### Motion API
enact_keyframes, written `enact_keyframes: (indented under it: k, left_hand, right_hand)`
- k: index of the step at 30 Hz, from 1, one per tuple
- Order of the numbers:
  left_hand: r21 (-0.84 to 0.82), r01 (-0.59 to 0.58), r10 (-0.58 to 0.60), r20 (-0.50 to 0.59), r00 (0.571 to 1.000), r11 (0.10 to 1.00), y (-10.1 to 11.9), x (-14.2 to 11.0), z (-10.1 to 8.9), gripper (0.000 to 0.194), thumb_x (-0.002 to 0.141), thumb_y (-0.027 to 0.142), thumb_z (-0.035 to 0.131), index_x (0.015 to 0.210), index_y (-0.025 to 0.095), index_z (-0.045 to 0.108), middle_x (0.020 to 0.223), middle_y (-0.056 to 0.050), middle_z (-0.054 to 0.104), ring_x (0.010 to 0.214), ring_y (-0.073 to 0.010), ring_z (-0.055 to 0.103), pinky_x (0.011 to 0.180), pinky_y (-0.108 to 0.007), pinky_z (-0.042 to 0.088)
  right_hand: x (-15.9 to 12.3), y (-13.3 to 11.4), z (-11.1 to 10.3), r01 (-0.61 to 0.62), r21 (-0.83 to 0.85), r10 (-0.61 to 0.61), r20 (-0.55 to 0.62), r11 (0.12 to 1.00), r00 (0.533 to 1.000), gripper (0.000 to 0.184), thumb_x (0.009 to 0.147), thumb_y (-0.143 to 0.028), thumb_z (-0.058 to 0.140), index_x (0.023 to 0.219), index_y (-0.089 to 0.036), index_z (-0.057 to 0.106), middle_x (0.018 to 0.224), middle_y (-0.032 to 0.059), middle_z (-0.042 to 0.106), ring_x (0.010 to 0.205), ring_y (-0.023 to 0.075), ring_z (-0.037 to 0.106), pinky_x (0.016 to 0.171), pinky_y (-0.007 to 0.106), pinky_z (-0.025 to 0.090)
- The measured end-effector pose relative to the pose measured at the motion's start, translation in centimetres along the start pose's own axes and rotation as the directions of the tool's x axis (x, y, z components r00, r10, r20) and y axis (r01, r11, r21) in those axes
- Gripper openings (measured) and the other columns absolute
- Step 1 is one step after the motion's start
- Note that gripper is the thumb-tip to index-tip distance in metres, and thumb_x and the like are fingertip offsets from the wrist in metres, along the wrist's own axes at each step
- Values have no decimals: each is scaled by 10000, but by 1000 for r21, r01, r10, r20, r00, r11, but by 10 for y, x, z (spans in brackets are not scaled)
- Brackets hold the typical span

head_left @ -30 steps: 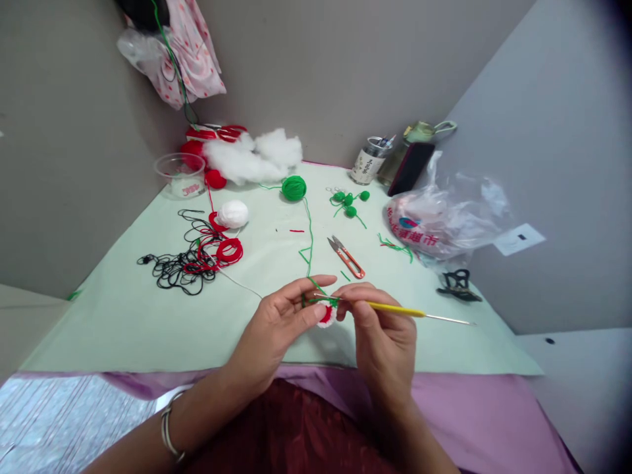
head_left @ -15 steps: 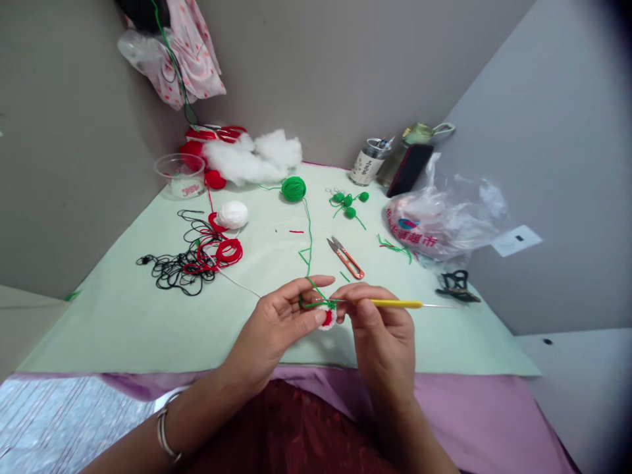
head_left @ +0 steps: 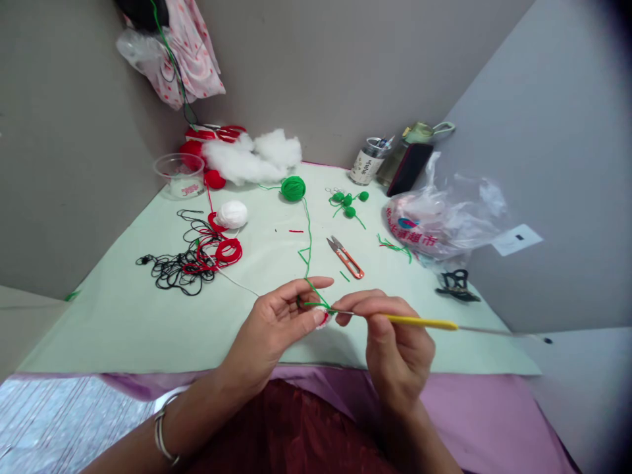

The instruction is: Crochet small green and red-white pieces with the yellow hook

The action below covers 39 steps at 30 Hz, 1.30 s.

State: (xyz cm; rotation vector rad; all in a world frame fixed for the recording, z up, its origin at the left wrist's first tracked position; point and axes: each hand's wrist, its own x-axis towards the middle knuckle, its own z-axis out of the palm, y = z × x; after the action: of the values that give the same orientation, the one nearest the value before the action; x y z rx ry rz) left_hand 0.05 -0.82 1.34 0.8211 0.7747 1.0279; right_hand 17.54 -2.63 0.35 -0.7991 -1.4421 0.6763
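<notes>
My left hand (head_left: 279,322) pinches a small red-and-white crochet piece (head_left: 324,320) at its fingertips, with green yarn running over the forefinger. That green strand (head_left: 309,247) leads back across the table to a green yarn ball (head_left: 293,188). My right hand (head_left: 395,339) is closed on a yellow-handled crochet hook (head_left: 419,322), whose tip sits at the piece and whose metal tail points right. Both hands hover above the near edge of the pale green table (head_left: 123,309).
Orange-handled thread snips (head_left: 346,257) lie just beyond my hands. Tangled black and red cord (head_left: 195,258), a white yarn ball (head_left: 232,214), white stuffing (head_left: 251,158), a clear cup (head_left: 180,174), small green pompoms (head_left: 348,201), a jar (head_left: 367,161) and a plastic bag (head_left: 439,220) lie farther back.
My right hand has drawn the hook to the right and a little down, away from the piece, pulling green yarn with it. My left hand has stayed almost still.
</notes>
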Motion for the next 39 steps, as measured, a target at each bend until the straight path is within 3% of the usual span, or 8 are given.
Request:
enact_keyframes:
  k: [7, 11, 15, 21, 25, 33, 39]
  left_hand:
    - [119, -100, 109, -63, 992, 988, -2, 0, 0, 345, 832, 251, 855, 1176, 246, 825, 841, 8, 631, 823, -145, 611, 829, -276, 504]
    - [174, -162, 181, -101, 978, 971, -1, -1, 4, 316, 837, 207, 832, 1151, 238, 818, 823, 20, 630, 830, -138, 617, 848, -260, 505]
    - [133, -157, 170, -90, 981, 979, -1, -2, 8, 404, 834, 180, 820, 1232, 236, 784, 814, 27, 632, 827, -134, 616, 857, -255, 506]
    - [49, -84, 86, -29, 996, 995, -1, -2, 2, 446, 827, 307, 880, 1261, 260, 786, 862, 14, 610, 839, -147, 586, 790, -255, 484]
    - [93, -63, 61, 25, 998, 994, -1, 0, -4, 385, 989, 471, 698, 1309, 268, 772, 823, 5, 612, 823, -151, 559, 804, -265, 449]
    - [357, -220, 235, 3, 972, 908, 7, 2, -3, 261, 963, 275, 701, 1202, 236, 798, 746, 41, 591, 692, -120, 537, 695, -246, 437]
    - [439, -266, 277, 41, 960, 858, 17, 1, -8, 212, 954, 260, 710, 1135, 234, 816, 817, 17, 655, 722, -127, 583, 717, -252, 473]
  right_hand:
    - [-1, -5, -1, 247, -267, -210, 162, 932, 964, 214, 1062, -173, 529, 1152, -231, 715, 1026, 84, 796, 915, 207, 762, 750, 355, 625]
    - [-5, -1, 2, 323, -360, -271, 189, 875, 944, 213, 1052, -178, 553, 1172, -236, 720, 1085, 98, 789, 906, 194, 762, 736, 329, 630]
    - [-13, 8, 5, 346, -453, -306, 163, 822, 938, 355, 998, -112, 625, 1286, -299, 719, 1118, 82, 792, 951, 212, 768, 741, 346, 638]
    - [-10, 8, 7, 320, -384, -313, 81, 866, 946, 356, 979, -109, 652, 1256, -304, 760, 1055, 69, 807, 862, 213, 779, 680, 343, 636]
    - [-6, 4, 5, 315, -343, -285, 136, 885, 949, 354, 999, -107, 626, 1265, -303, 752, 1056, 72, 807, 870, 211, 777, 684, 338, 639]
    - [-9, 0, 1, 345, -364, -279, 220, 865, 935, 381, 990, -64, 623, 1285, -279, 733, 1079, 79, 793, 895, 197, 762, 698, 317, 638]
    - [-7, -2, 2, 318, -303, -283, 154, 898, 947, 323, 1005, -78, 612, 1222, -270, 755, 1070, 73, 782, 901, 185, 752, 707, 309, 629]
